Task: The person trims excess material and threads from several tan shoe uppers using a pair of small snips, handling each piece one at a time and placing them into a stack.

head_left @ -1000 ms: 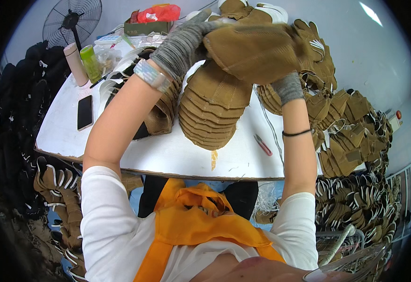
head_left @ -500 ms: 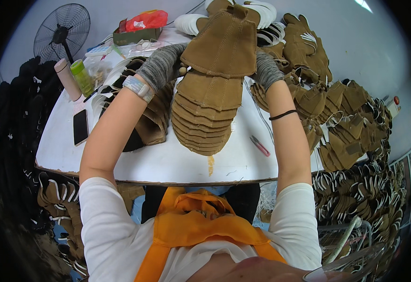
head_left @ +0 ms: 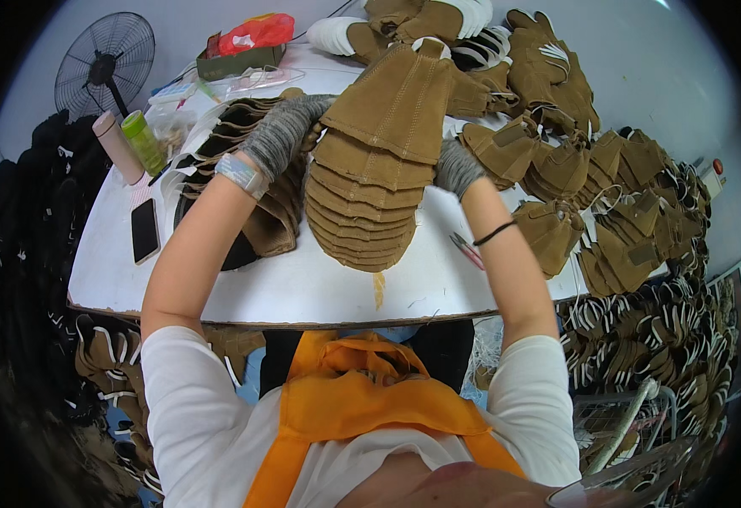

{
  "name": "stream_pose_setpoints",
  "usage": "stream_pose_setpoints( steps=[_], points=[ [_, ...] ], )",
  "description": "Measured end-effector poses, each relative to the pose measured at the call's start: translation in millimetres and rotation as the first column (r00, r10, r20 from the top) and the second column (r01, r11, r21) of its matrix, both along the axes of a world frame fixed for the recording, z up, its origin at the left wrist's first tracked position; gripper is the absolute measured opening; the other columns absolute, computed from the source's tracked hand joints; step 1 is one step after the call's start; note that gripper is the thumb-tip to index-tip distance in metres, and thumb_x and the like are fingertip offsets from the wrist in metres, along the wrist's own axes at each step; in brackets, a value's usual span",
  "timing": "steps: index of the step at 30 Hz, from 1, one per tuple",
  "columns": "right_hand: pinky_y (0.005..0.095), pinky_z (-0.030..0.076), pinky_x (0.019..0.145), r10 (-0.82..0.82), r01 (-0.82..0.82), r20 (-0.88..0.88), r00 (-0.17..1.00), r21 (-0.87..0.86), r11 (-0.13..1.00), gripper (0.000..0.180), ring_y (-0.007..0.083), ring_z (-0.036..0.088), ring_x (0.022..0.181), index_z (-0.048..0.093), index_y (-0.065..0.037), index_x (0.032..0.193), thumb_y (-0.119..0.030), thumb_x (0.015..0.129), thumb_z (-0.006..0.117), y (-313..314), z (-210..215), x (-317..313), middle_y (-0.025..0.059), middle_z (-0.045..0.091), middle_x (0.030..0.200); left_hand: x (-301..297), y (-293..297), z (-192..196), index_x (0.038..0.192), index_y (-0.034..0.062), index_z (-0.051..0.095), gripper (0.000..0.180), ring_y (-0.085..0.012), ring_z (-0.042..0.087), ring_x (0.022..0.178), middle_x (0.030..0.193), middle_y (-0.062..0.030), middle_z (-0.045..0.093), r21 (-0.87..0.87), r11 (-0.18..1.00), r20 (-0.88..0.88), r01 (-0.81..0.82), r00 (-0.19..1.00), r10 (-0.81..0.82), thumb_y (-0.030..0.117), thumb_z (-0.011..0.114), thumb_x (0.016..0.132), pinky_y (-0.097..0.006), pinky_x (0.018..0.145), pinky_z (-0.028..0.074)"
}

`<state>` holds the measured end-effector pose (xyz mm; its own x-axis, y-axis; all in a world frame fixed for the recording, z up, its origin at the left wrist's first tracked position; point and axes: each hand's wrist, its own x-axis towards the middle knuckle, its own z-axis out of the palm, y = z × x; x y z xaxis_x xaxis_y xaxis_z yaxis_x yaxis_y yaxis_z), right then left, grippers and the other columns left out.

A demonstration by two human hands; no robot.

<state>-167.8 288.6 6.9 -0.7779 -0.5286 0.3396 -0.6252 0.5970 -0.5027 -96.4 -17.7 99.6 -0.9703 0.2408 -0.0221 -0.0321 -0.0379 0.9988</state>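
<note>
Both gloved hands are up on the top brown suede piece (head_left: 400,106), left hand (head_left: 284,131) gripping its left edge, right hand (head_left: 457,168) closed on its right edge, above the fanned stack (head_left: 362,229) at the desk's (head_left: 303,292) middle; phone (head_left: 144,230) lies near the left edge.

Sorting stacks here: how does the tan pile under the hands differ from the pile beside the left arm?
The tan pile is fanned flat, faces up; the left pile is darker, with its pieces packed edge-on. Both gloved hands, left and right, hold a piece over the tan pile. Both piles lie on the white table.
</note>
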Motion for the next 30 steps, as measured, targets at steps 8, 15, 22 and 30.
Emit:
stream_pose_setpoints(
  steps=[8, 15, 22, 30],
  points=[
    [0.0357, 0.052, 0.073, -0.308, 0.585, -0.576, 0.757, 0.388, 0.712, 0.043, 0.0265, 0.063, 0.081, 0.057, -0.003, 0.117, -0.012, 0.076, 0.068, 18, 98, 27, 0.0176, 0.064, 0.096, -27, -22, 26, 0.116, 0.0074, 0.061, 0.030, -0.0270, 0.058, 0.104, 0.113, -0.0153, 0.061, -0.469, 0.685, -0.883, -0.558, 0.312, -0.351, 0.018, 0.057, 0.088, -0.032, 0.090, 0.046],
    [0.0302, 0.045, 0.085, -0.195, 0.276, 0.213, 0.957, -0.873, 0.403, 0.039, 0.0183, 0.056, 0.094, 0.056, 0.000, 0.113, -0.033, 0.094, 0.051, -87, 200, 98, 0.0095, 0.061, 0.103, 10, 69, 80, 0.114, -0.0007, 0.058, 0.028, -0.0184, 0.058, 0.096, 0.103, -0.0120, 0.063, -0.199, 0.977, -0.857, -0.073, 0.496, -0.137, 0.017, 0.054, 0.093, -0.028, 0.089, 0.045],
    [0.0270, 0.044, 0.087, -0.114, -0.157, -0.305, 0.946, -0.735, 0.660, 0.040, 0.0149, 0.057, 0.094, 0.059, 0.003, 0.112, -0.031, 0.098, 0.045, -75, 135, 74, 0.0076, 0.064, 0.103, 37, 79, 55, 0.113, -0.0020, 0.056, 0.027, -0.0188, 0.056, 0.100, 0.106, -0.0119, 0.061, -0.013, 0.990, -0.902, -0.141, 0.430, 0.050, 0.015, 0.055, 0.092, -0.029, 0.091, 0.043],
    [0.0300, 0.043, 0.091, -0.053, -0.179, -0.276, 0.960, -0.748, 0.639, 0.043, 0.0172, 0.053, 0.100, 0.053, 0.001, 0.119, -0.035, 0.098, 0.041, -96, 118, 99, 0.0103, 0.058, 0.110, 33, 66, 17, 0.116, 0.0023, 0.049, 0.039, -0.0189, 0.049, 0.106, 0.111, -0.0095, 0.054, 0.025, 0.993, -0.840, -0.119, 0.536, 0.085, 0.018, 0.066, 0.085, -0.032, 0.093, 0.040]
  ],
)
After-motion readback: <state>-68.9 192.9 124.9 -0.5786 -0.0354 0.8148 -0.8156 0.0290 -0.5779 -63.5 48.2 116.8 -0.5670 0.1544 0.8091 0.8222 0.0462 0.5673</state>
